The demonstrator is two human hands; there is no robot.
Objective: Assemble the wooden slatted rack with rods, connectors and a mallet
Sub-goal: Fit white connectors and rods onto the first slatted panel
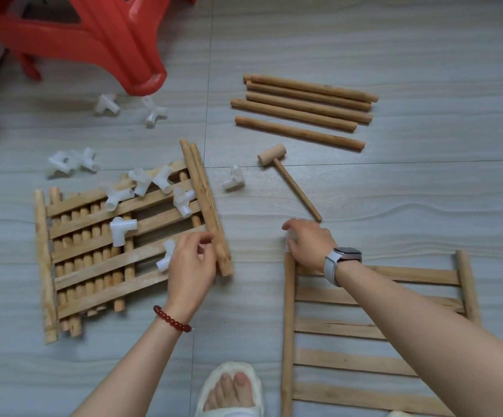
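Observation:
A slatted wooden panel (361,328) lies on the floor at the lower right. My right hand (308,245) covers its top left corner, fingers curled over a pale white connector (288,238) that is mostly hidden under them. To the left lies a stack of slatted panels (93,267) with short rods beneath and several white connectors (123,227) on top. My left hand (193,264) hovers over the stack's right edge with loosely curled fingers, beside one connector (166,257) and two rods (211,212), holding nothing I can see. The wooden mallet (286,173) lies between the hands, farther away.
Several long rods (304,109) lie side by side at the upper right. Loose connectors (233,179) are scattered on the grey floor, some near a red plastic stool (108,40) at the upper left. My foot in a white slipper (232,389) is at the bottom centre.

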